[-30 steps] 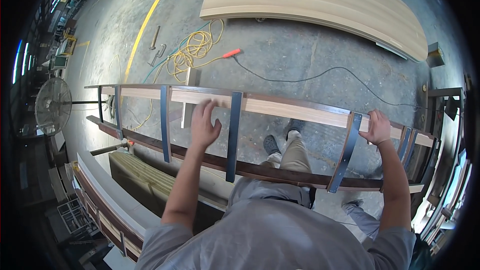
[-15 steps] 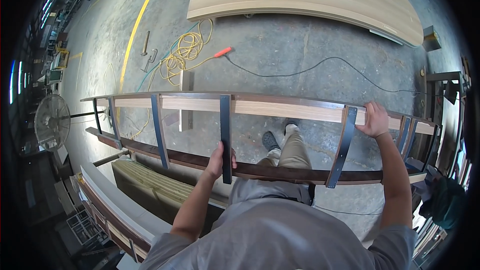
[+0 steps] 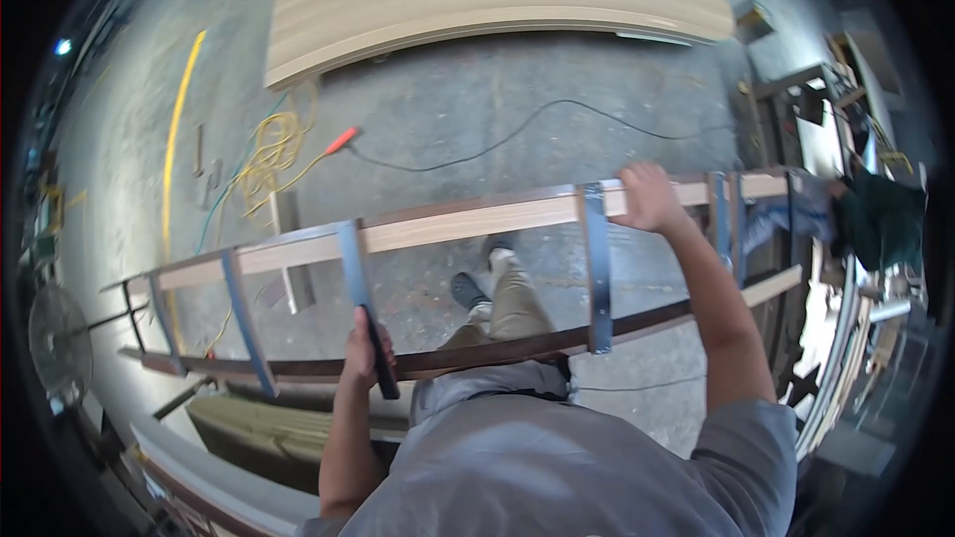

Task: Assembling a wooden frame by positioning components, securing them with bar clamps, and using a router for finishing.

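Observation:
A long ladder-like wooden frame (image 3: pixel 477 226) stretches across in front of my waist. It has two brown rails with pale wood along the far one, and several dark flat crosspieces between them. My left hand (image 3: pixel 360 348) is closed round the lower part of a crosspiece (image 3: pixel 354 264), near the close rail (image 3: pixel 497 350). Over the far rail, just right of another crosspiece (image 3: pixel 597 273), my right hand (image 3: pixel 649 197) is closed with the fingers wrapped over the edge. Its fingertips are partly hidden. The frame is off the floor at my position.
Another person in dark green (image 3: pixel 883 219) is at the frame's right end. A large pale wooden panel (image 3: pixel 497 0) lies beyond. Yellow cord (image 3: pixel 274 149), an orange connector (image 3: pixel 342 139) and a black cable (image 3: pixel 477 156) cross the floor. A fan (image 3: pixel 62 343) stands left; stacked boards (image 3: pixel 259 438) lie near left.
My view has turned, so the frame now slants up to the right and the floor things appear farther left. The person at the right end shows more. Both hands keep their grip.

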Demonstrator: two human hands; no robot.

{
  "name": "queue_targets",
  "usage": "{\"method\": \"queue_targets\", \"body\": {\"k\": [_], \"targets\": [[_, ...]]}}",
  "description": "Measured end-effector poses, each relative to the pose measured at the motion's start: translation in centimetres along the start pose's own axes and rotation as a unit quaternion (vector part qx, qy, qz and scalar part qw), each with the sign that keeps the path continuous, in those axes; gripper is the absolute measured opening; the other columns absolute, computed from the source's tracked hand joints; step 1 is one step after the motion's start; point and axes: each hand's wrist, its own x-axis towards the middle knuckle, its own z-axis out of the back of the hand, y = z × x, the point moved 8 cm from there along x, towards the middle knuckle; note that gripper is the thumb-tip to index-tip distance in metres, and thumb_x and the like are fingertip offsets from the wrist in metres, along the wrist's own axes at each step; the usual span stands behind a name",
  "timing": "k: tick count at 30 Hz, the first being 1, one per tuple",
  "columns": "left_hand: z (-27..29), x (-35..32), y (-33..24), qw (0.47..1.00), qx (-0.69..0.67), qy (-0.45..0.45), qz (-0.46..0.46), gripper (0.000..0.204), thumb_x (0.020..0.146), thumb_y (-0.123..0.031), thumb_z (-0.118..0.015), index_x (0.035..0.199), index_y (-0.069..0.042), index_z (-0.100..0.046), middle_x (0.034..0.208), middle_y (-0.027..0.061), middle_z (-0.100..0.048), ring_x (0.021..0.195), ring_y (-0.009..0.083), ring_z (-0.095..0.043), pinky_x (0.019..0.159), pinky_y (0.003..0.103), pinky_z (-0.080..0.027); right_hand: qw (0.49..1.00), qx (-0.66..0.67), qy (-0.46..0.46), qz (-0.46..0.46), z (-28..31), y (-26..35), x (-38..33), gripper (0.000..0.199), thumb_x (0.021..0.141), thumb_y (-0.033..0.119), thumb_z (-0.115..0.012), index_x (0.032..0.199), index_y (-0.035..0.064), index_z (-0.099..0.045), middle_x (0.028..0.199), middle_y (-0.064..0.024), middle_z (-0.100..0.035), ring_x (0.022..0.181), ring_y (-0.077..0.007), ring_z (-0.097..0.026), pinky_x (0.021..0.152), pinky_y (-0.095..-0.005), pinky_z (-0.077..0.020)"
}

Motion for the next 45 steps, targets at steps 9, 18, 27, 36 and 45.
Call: {"method": "queue_targets", "body": {"k": [9, 18, 27, 36, 45], "targets": [[-0.6, 0.4, -0.1, 0.999, 0.024, 0.004, -0.029, 0.072, 0.082, -0.08, -0.037, 0.061, -0.012, -0.044, 0.051, 0.0032, -0.04, 0.044, 0.0202, -0.045, 0.044, 0.035, -0.041, 0.957, 0.063, -0.221, -0.177, -0.4, 0.3, -7.9, 0.069, 0.071, 0.023, -0.073, 0.132, 0.0044, -0.048, 0.142, -0.0202, -0.038, 0.133, -0.0368, -0.037, 0.111, -0.0459, -0.0306], [-0.2, 0.8, 0.4, 1.0, 0.007, 0.011, -0.019, 0.073, 0.079, -0.082, -0.041, 0.066, -0.011, -0.045, 0.052, 0.0035, -0.04, 0.044, 0.0212, -0.045, 0.045, 0.036, -0.039, 0.643, 0.66, -0.013, -0.388, -14.1, 9.2, -16.7, 0.051, 0.098, 0.052, -0.042, 0.102, 0.003, -0.056, 0.081, -0.0117, -0.065, 0.067, -0.0189, -0.063, 0.061, -0.0313, -0.0513], [-0.2, 0.4, 0.0, 0.999, 0.021, 0.005, -0.025, 0.074, 0.078, -0.083, -0.041, 0.068, -0.01, -0.045, 0.053, 0.0034, -0.039, 0.045, 0.0214, -0.043, 0.046, 0.037, -0.039, 0.609, 0.681, 0.014, -0.406, -11.7, 10.3, -16.5, 0.049, 0.094, 0.053, -0.05, 0.09, 0.0042, -0.048, 0.06, -0.007, -0.053, 0.046, -0.0178, -0.055, 0.043, -0.0317, -0.0475], [-0.4, 0.5, 0.1, 0.999, 0.003, 0.028, -0.041, 0.071, 0.082, -0.08, -0.041, 0.066, -0.011, -0.045, 0.052, 0.0036, -0.039, 0.045, 0.0217, -0.043, 0.046, 0.037, -0.04, 0.601, 0.687, 0.007, -0.409, -12.6, 10.2, -16.4, 0.049, 0.094, 0.054, -0.05, 0.096, 0.0046, -0.047, 0.058, -0.0074, -0.053, 0.044, -0.0173, -0.053, 0.041, -0.0316, -0.0458], [-0.2, 1.0, 0.2, 0.998, 0.006, 0.046, -0.048, 0.072, 0.082, -0.08, -0.039, 0.066, -0.01, -0.045, 0.052, 0.0043, -0.041, 0.044, 0.0224, -0.045, 0.044, 0.037, -0.04, 0.591, 0.691, 0.006, -0.416, -13.1, 10.2, -16.4, 0.051, 0.093, 0.054, -0.05, 0.1, 0.0033, -0.047, 0.061, -0.008, -0.053, 0.045, -0.018, -0.054, 0.041, -0.0322, -0.0465]]}}
